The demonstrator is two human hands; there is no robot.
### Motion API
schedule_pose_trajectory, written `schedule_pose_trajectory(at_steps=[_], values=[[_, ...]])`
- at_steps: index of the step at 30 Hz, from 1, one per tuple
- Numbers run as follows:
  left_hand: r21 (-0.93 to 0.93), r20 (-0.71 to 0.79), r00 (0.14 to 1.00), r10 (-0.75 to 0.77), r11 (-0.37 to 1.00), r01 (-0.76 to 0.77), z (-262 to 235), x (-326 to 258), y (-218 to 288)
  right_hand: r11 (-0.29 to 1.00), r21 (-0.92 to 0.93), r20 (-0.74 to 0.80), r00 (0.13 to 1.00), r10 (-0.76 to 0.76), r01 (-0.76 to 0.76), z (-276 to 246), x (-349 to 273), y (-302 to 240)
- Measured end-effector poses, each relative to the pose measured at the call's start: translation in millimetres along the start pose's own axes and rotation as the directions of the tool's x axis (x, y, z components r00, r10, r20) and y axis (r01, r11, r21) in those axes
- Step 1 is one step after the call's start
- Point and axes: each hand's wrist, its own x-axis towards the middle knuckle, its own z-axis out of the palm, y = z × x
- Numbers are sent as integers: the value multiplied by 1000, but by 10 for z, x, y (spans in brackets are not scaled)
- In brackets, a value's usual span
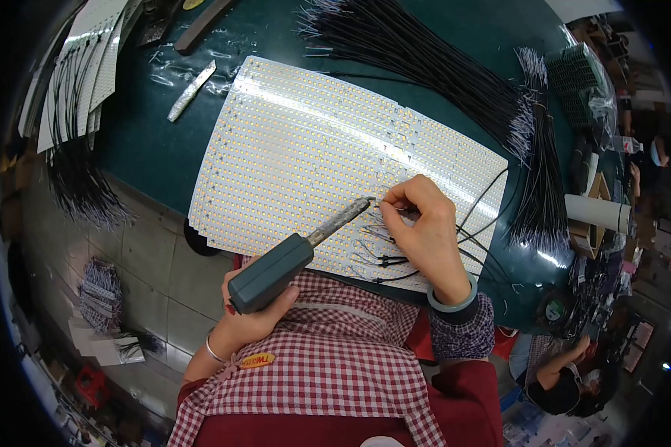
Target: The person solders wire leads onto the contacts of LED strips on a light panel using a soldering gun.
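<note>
My left hand (257,309) is closed round the dark green handle of a soldering gun (272,274). Its metal barrel points up and right, and the tip meets the LED board (291,141) right by my right fingertips. My right hand (423,231) pinches a thin wire (381,200) at that spot; the fingers partly hide it. Several black cables (391,261) with bare ends lie on the board below and under my right hand, trailing off its right side. The white board carries rows of small yellowish LEDs and seems to lie on a stack of similar boards.
A large bundle of black cables (425,63) lies beyond the board, a second bundle (540,179) to its right. A silvery utility knife (191,91) rests on the green table (145,160). Boards with cables attached (74,97) overhang the left edge. At right, a person (563,372) sits nearby.
</note>
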Motion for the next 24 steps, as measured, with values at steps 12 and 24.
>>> schedule_pose_trajectory(at_steps=[12, 24], values=[[-65, 86, 988, -129, 989, 135, -32, 7, 62, 999, -39, -10, 1000, -6, 5, 27, 9, 10], [-40, -4, 1000, 1, 999, -1, -34, -55, -47, 1000, -23, 6, 1000, 18, -18, 9, 8, -15]])
